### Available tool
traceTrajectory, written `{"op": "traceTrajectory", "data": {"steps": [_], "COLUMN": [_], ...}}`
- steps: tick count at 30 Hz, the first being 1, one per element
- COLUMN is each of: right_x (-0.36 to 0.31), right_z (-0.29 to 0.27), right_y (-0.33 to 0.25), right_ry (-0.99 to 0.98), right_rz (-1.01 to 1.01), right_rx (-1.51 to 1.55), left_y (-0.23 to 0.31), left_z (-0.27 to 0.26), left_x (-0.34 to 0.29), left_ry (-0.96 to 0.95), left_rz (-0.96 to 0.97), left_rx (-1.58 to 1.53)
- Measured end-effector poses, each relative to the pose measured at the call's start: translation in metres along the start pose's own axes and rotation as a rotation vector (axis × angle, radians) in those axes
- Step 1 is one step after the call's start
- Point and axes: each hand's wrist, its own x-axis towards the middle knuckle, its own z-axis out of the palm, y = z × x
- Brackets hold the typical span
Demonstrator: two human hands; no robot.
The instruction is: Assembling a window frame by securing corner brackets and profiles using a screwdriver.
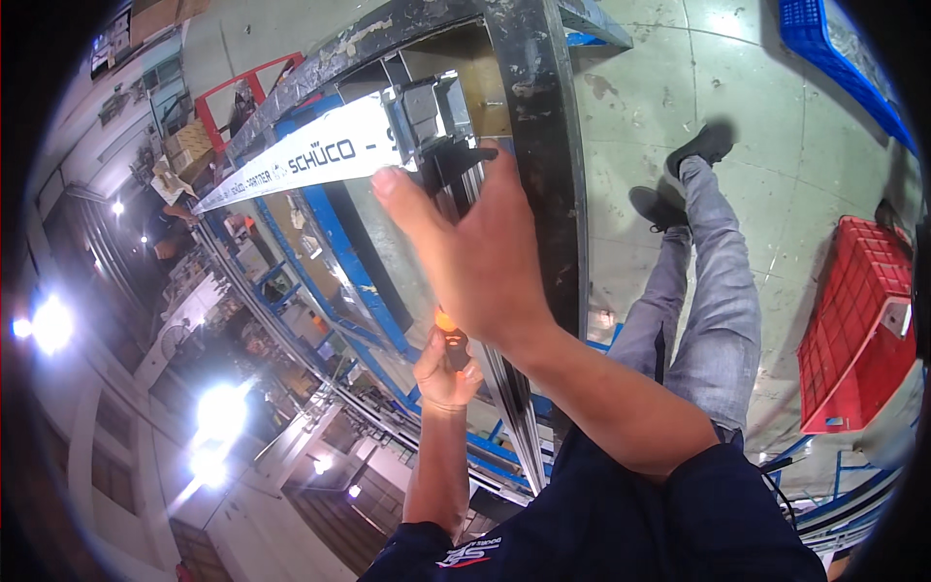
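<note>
A red plastic crate (858, 325) is seen at the right edge of the frame, on the pale concrete floor (786, 165). A blue crate (824, 48) is cut off by the upper right corner. A red metal frame (242, 92) and stacked cardboard boxes (189, 145) are found in the upper left. Bright lamps (221, 412) are seen at the lower left.

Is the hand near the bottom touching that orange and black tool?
Touching. The head view shows the left hand wrapped around the orange and black tool, fingers closed on its handle with no gap.
</note>
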Motion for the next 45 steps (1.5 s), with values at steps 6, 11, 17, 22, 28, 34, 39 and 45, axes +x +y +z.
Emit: {"op": "traceTrajectory", "data": {"steps": [6, 11, 17, 22, 28, 34, 39, 45], "right_x": [0.005, 0.007, 0.010, 0.012, 0.016, 0.016, 0.014, 0.013], "right_z": [0.013, 0.021, 0.017, 0.019, 0.016, 0.015, 0.011, 0.012], "right_y": [0.002, -0.003, -0.001, 0.008, 0.013, 0.019, 0.023, 0.018], "right_ry": [0.108, 0.182, 0.111, 0.123, 0.073, 0.079, 0.068, 0.046], "right_rz": [-0.101, -0.084, -0.103, -0.180, -0.205, -0.254, -0.280, -0.213], "right_rx": [0.076, 0.042, 0.213, 0.163, 0.184, 0.146, 0.007, 0.053], "left_y": [-0.006, -0.005, 0.001, 0.004, 0.001, -0.008, 0.006, 0.000], "left_z": [0.015, 0.018, 0.012, 0.023, 0.037, 0.054, 0.038, 0.049], "left_x": [0.003, 0.002, 0.000, 0.003, 0.002, 0.007, 0.004, 0.007], "left_ry": [0.228, 0.112, 0.084, 0.089, 0.061, 0.194, -0.026, -0.026], "left_rz": [0.040, 0.026, -0.022, -0.019, 0.095, 0.202, 0.025, 0.120], "left_rx": [0.066, 0.145, 0.172, 0.279, 0.373, 0.438, 0.368, 0.459]}}
